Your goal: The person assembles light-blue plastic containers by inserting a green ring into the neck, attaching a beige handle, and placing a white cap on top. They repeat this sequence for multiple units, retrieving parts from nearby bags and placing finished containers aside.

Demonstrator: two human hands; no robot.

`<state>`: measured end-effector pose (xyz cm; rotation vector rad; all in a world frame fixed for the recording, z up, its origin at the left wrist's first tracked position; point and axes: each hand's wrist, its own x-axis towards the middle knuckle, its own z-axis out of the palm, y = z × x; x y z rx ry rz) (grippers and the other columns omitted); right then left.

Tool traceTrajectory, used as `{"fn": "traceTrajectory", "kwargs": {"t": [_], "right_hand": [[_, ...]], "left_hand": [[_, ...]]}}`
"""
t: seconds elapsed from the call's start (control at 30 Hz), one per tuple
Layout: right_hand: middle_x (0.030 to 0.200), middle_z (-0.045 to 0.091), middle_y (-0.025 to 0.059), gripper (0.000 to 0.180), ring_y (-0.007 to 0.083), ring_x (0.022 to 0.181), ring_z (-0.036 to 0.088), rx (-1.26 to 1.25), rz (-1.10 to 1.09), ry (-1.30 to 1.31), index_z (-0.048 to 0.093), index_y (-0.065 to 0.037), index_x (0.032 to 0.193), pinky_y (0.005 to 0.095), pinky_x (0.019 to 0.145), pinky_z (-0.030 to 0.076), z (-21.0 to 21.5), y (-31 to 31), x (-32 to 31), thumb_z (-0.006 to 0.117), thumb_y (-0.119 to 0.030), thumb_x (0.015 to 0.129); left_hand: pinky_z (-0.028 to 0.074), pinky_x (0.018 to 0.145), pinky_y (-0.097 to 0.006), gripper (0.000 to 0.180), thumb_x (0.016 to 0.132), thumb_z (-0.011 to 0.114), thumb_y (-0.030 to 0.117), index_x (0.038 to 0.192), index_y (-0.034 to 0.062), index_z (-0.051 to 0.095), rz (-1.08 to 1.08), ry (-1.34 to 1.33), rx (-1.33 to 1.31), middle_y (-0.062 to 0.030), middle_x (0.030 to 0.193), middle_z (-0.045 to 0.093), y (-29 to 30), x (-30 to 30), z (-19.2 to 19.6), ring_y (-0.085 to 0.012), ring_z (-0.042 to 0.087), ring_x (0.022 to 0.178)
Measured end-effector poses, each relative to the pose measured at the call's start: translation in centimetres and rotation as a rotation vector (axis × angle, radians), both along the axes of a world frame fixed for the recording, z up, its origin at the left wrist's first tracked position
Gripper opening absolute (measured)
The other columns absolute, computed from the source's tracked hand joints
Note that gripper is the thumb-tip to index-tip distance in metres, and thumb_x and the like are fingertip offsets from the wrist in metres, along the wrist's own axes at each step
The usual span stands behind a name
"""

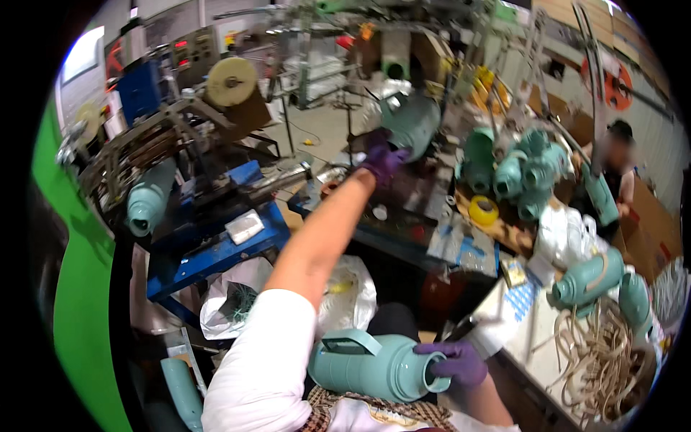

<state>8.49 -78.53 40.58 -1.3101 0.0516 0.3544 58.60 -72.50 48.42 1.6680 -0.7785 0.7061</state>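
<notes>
My left hand (384,157), in a purple glove, is stretched far forward over the dark workbench. Its fingers close round the near end of a teal plastic jug shell (416,124), which lies tilted there and looks slightly blurred. Across my lap rests a second teal jug shell (360,363) on its side, its side handle up and its open mouth to the right. My right hand (461,362), also gloved in purple, grips this shell at the rim, fingertips over the mouth's edge and partly inside.
More teal jug shells (533,169) lie piled at the right, beside a yellow tape roll (483,210). Beige strips (594,353) heap up at the lower right. Left stands a blue machine table (216,252) near another shell (150,198). A co-worker (617,162) sits at far right.
</notes>
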Motion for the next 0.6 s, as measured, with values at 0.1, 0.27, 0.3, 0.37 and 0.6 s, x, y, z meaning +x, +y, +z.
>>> {"fn": "traceTrajectory", "kwargs": {"t": [0.1, 0.27, 0.3, 0.37, 0.6], "right_hand": [[0.141, 0.06, 0.0113, 0.068, 0.0184, 0.125, 0.057, -0.185, 0.069, -0.361, 0.052, -0.003, 0.146, 0.0325, 0.109, 0.042, -1.2, -0.6, 2.6, 0.073, -0.013, 0.082], [0.095, 0.068, 0.0024, 0.074, 0.0095, 0.076, 0.063, -0.184, -0.085, -0.288, 0.05, -0.006, 0.146, 0.0262, 0.072, 0.052, -1.1, 0.2, 4.9, 0.063, -0.003, 0.073], [0.09, 0.066, 0.002, 0.067, 0.0098, 0.082, 0.062, -0.095, -0.091, -0.153, 0.054, -0.004, 0.141, 0.0259, 0.074, 0.051, -0.1, 0.1, 4.7, 0.063, -0.003, 0.075], [0.088, 0.064, 0.0012, 0.062, 0.0092, 0.081, 0.061, -0.119, -0.101, -0.231, 0.056, -0.005, 0.137, 0.026, 0.072, 0.051, 0.3, 0.8, 4.9, 0.062, -0.003, 0.076], [0.118, 0.068, 0.0146, 0.049, 0.0287, 0.103, 0.067, -0.9, -0.634, -0.296, 0.06, -0.008, 0.134, 0.0389, 0.09, 0.053, -0.9, -8.8, -3.7, 0.07, -0.033, 0.092]], "left_hand": [[0.044, 0.102, -0.043, 0.09, 0.081, 0.082, 0.038, 0.147, -0.001, 0.035, 0.4, -0.151, 0.428, -0.0232, 0.139, 0.047, 0.3, -3.8, -1.6, -0.0321, 0.054, 0.119], [0.045, 0.106, -0.045, 0.084, 0.078, 0.078, 0.047, 0.143, 0.0059, 0.047, -0.888, -0.315, 1.003, -0.0236, 0.137, 0.053, 10.1, -28.3, 1.6, -0.0392, 0.055, 0.127], [0.045, 0.106, -0.045, 0.079, 0.072, 0.085, 0.041, 0.138, 0.0085, 0.056, -0.847, -0.027, 1.257, -0.0237, 0.14, 0.051, 10.5, -33.9, 3.6, -0.0417, 0.056, 0.125], [0.052, 0.094, -0.045, 0.065, 0.071, 0.085, 0.039, 0.124, 0.0084, 0.064, -0.578, -0.11, 1.018, -0.0184, 0.134, 0.056, 12.9, -37.5, 0.6, -0.0388, 0.061, 0.116], [0.053, 0.087, -0.035, 0.038, 0.067, 0.082, 0.024, 0.09, -0.0029, 0.068, -0.551, 0.319, 0.63, -0.0161, 0.118, 0.066, 18.5, -32.3, -0.3, -0.0254, 0.066, 0.098]]}}
